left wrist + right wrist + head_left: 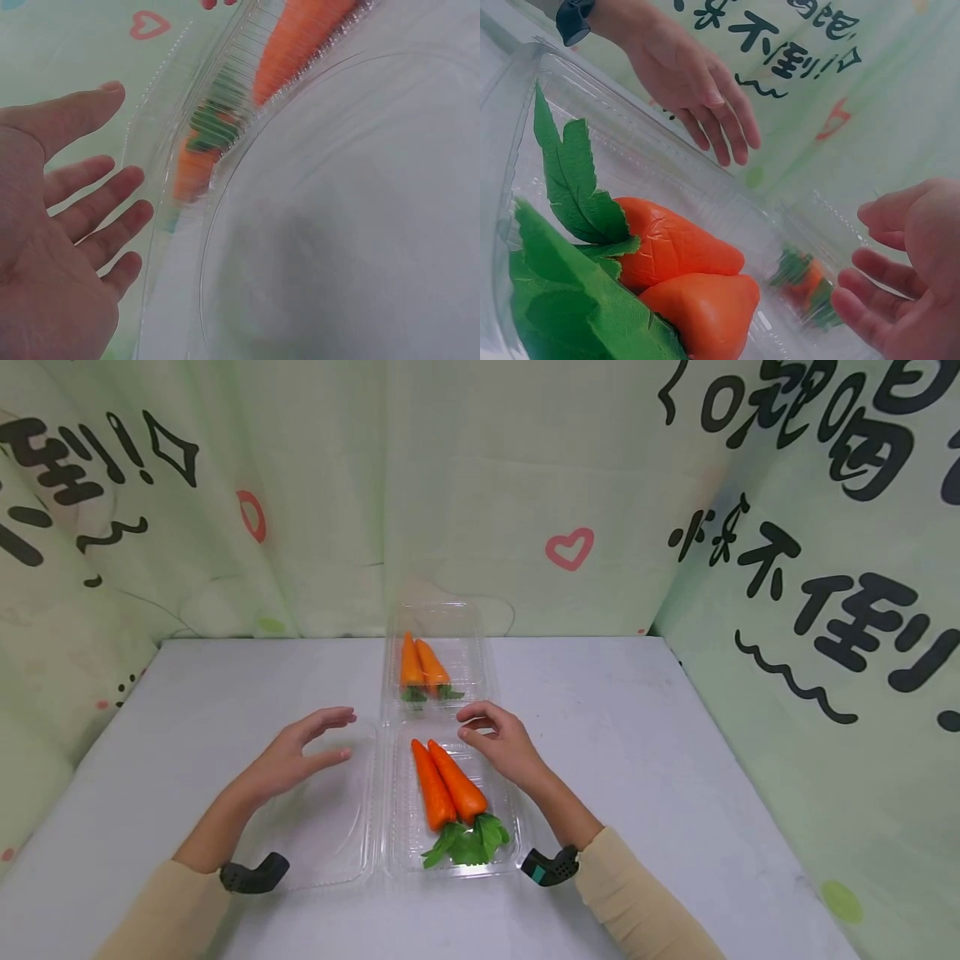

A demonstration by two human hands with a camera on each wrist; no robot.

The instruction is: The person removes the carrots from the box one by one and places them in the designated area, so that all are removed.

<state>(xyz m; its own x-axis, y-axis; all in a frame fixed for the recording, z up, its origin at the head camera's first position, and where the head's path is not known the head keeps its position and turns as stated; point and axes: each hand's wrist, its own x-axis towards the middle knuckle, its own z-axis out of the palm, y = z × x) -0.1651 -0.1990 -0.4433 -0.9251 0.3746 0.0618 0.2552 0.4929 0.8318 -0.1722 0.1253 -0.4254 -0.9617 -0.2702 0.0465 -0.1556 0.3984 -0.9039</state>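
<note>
Two orange carrots [446, 789] with green leaves [471, 842] lie side by side in a clear plastic box [510, 860], tips pointing away from me. Its clear lid [330, 860] is folded out to the left. Above that lid my left hand [300, 756] hovers with fingers extended and thumb apart, holding nothing. My right hand [501, 745] is over the box's far right part, fingers loosely bent and empty. In the right wrist view, the carrots [697, 262] sit in front of my right hand [892, 277], apart from it.
Behind the near box stands a second clear box [472, 652] with two carrots [423, 667], leaves toward me. Both boxes are on a white table [600, 718]. A pale green curtain [465, 485] with black writing and red hearts surrounds the back and sides.
</note>
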